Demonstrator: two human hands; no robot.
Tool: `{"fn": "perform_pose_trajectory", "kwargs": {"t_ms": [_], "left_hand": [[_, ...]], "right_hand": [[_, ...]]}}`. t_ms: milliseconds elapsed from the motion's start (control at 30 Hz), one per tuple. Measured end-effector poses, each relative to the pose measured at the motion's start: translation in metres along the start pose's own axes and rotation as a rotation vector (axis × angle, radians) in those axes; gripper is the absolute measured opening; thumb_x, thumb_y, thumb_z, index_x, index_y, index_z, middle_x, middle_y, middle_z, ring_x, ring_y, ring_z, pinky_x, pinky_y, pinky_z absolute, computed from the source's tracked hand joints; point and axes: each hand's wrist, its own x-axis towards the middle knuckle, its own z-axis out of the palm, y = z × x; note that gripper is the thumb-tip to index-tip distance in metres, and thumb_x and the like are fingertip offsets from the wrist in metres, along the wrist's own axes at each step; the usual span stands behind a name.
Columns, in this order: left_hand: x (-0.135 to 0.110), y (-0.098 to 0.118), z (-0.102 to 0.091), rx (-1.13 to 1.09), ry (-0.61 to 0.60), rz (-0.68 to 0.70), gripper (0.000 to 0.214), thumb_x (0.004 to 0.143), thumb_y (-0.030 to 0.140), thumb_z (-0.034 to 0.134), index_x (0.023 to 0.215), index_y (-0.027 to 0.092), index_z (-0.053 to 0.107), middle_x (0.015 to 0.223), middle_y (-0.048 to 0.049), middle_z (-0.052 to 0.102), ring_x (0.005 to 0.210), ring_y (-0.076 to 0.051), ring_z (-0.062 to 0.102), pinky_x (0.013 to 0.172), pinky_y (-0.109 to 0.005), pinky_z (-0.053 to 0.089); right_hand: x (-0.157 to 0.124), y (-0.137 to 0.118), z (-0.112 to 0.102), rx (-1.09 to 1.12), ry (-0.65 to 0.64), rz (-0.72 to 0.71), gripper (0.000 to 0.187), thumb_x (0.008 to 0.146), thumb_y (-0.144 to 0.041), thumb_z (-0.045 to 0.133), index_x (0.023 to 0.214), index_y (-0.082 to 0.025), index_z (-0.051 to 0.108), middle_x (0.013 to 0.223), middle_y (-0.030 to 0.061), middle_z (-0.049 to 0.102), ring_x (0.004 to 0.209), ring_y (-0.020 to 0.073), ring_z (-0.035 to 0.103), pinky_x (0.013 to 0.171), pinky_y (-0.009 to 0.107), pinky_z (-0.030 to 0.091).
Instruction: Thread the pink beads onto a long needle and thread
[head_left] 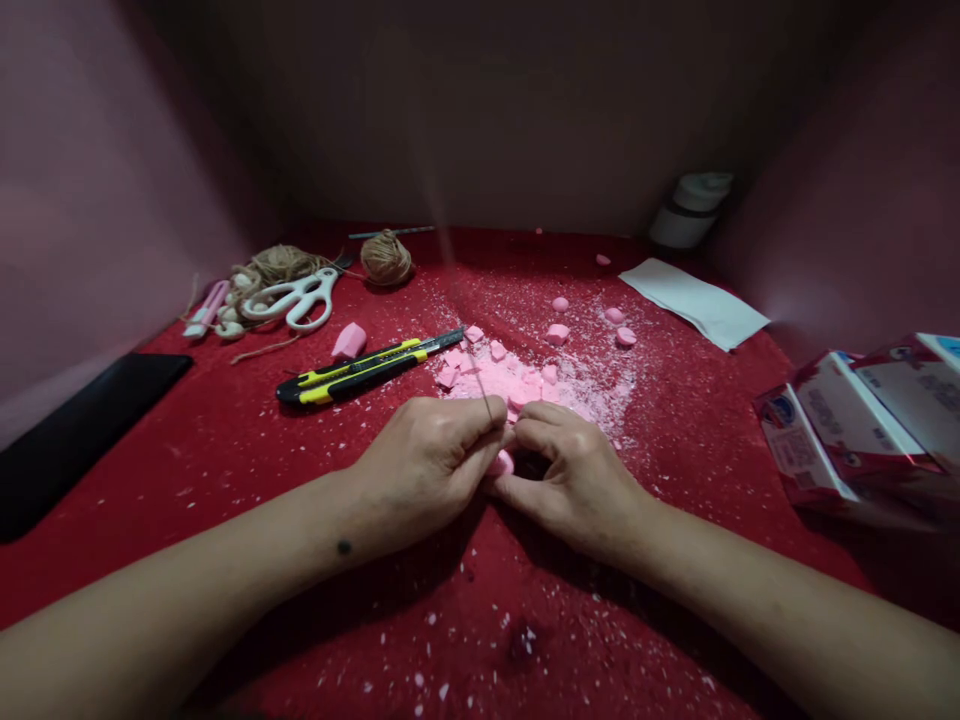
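Note:
My left hand (427, 455) is closed, thumb and fingers pinching a thin, dark, needle-like rod (487, 392). The rod sticks up from the fingertips and its upper part is smeared. Right against those fingertips, my right hand (574, 475) is closed on a small rounded pink piece (501, 463), partly hidden by the fingers. Whether the rod's lower end enters this piece is hidden. Just beyond the hands lies a heap of pink shavings and chunks (495, 378). A black and yellow box cutter (367, 370) lies left of the heap, its tip beside the chunks.
White-handled scissors (296, 298) lie by twine at the left, near a twine ball (386, 258). A pink block (349, 341) and black case (90, 430) are closer. Several rounded pink pieces (615, 315), white paper (694, 300), cartons (855, 420) and a white container (690, 210) are right.

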Motion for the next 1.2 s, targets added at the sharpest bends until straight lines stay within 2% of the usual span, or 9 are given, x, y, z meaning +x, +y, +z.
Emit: {"fn": "perform_pose_trajectory", "kwargs": {"t_ms": [100, 233, 333, 467, 600, 800, 967, 1133, 1200], "left_hand": [[-0.001, -0.001, -0.002, 0.058, 0.025, 0.012, 0.024, 0.084, 0.018, 0.041, 0.061, 0.015, 0.048, 0.052, 0.0044, 0.043, 0.047, -0.007, 0.04, 0.048, -0.018, 0.031], [-0.003, 0.007, -0.007, 0.059, -0.044, -0.072, 0.024, 0.083, 0.018, 0.045, 0.059, 0.015, 0.048, 0.049, 0.0046, 0.041, 0.044, -0.007, 0.038, 0.047, -0.019, 0.03], [-0.004, 0.014, -0.006, 0.037, -0.067, -0.085, 0.025, 0.083, 0.017, 0.044, 0.059, 0.015, 0.047, 0.05, 0.0041, 0.043, 0.045, -0.007, 0.038, 0.047, -0.019, 0.03], [-0.001, 0.013, 0.0, 0.029, -0.036, -0.054, 0.023, 0.084, 0.017, 0.043, 0.063, 0.014, 0.051, 0.054, 0.0021, 0.049, 0.048, -0.008, 0.044, 0.049, -0.019, 0.034], [0.003, 0.004, 0.0, 0.128, 0.018, -0.06, 0.025, 0.083, 0.019, 0.044, 0.059, 0.014, 0.051, 0.049, 0.0035, 0.045, 0.045, -0.007, 0.04, 0.048, -0.019, 0.031], [-0.001, 0.007, -0.01, 0.223, -0.08, -0.128, 0.026, 0.083, 0.024, 0.045, 0.059, 0.015, 0.05, 0.048, 0.0032, 0.043, 0.044, -0.008, 0.039, 0.048, -0.021, 0.03], [-0.006, 0.019, -0.008, 0.175, -0.14, -0.099, 0.023, 0.084, 0.021, 0.043, 0.066, 0.014, 0.056, 0.052, 0.0014, 0.049, 0.045, -0.009, 0.043, 0.048, -0.021, 0.033], [0.001, 0.014, 0.001, 0.084, -0.065, -0.032, 0.022, 0.086, 0.021, 0.044, 0.076, 0.015, 0.063, 0.061, -0.0003, 0.059, 0.052, -0.009, 0.051, 0.053, -0.02, 0.037], [0.005, 0.009, 0.002, 0.103, -0.023, -0.005, 0.024, 0.086, 0.022, 0.044, 0.073, 0.014, 0.062, 0.059, 0.0004, 0.058, 0.051, -0.008, 0.05, 0.051, -0.018, 0.036]], "right_hand": [[0.0, 0.0, 0.0, 0.014, -0.002, 0.0, 0.01, 0.075, -0.022, 0.059, 0.068, -0.016, 0.062, 0.07, 0.0023, 0.052, 0.068, 0.0141, 0.046, 0.064, 0.028, 0.038], [0.0, 0.001, 0.0, 0.035, 0.002, 0.011, 0.01, 0.073, -0.02, 0.06, 0.063, -0.016, 0.059, 0.067, 0.0013, 0.05, 0.066, 0.0134, 0.045, 0.062, 0.027, 0.037], [-0.001, 0.001, 0.0, 0.048, 0.005, 0.012, 0.011, 0.071, -0.017, 0.06, 0.06, -0.016, 0.056, 0.066, 0.0005, 0.048, 0.066, 0.0129, 0.044, 0.061, 0.027, 0.036], [-0.001, 0.0, 0.0, 0.063, 0.006, 0.011, 0.01, 0.069, -0.014, 0.06, 0.06, -0.016, 0.055, 0.067, 0.0005, 0.049, 0.066, 0.0126, 0.044, 0.062, 0.026, 0.036], [0.0, 0.0, 0.002, 0.058, 0.01, 0.014, 0.01, 0.073, -0.017, 0.058, 0.063, -0.015, 0.058, 0.067, 0.0007, 0.049, 0.066, 0.0124, 0.044, 0.062, 0.026, 0.036], [0.002, 0.002, 0.002, 0.057, 0.014, 0.013, 0.015, 0.071, -0.02, 0.061, 0.058, -0.015, 0.055, 0.063, -0.0007, 0.047, 0.063, 0.011, 0.043, 0.06, 0.025, 0.034], [0.002, 0.002, 0.002, 0.057, 0.034, 0.016, 0.016, 0.067, -0.018, 0.062, 0.056, -0.015, 0.051, 0.062, -0.0015, 0.046, 0.061, 0.01, 0.042, 0.057, 0.024, 0.032], [0.002, 0.003, 0.004, 0.093, 0.025, 0.0, 0.009, 0.068, -0.016, 0.059, 0.061, -0.015, 0.055, 0.064, -0.0008, 0.049, 0.062, 0.0102, 0.044, 0.06, 0.024, 0.034], [0.002, 0.003, 0.004, 0.108, 0.034, 0.013, 0.008, 0.068, -0.016, 0.059, 0.061, -0.015, 0.055, 0.065, -0.0005, 0.052, 0.063, 0.0102, 0.045, 0.06, 0.024, 0.035]]}}
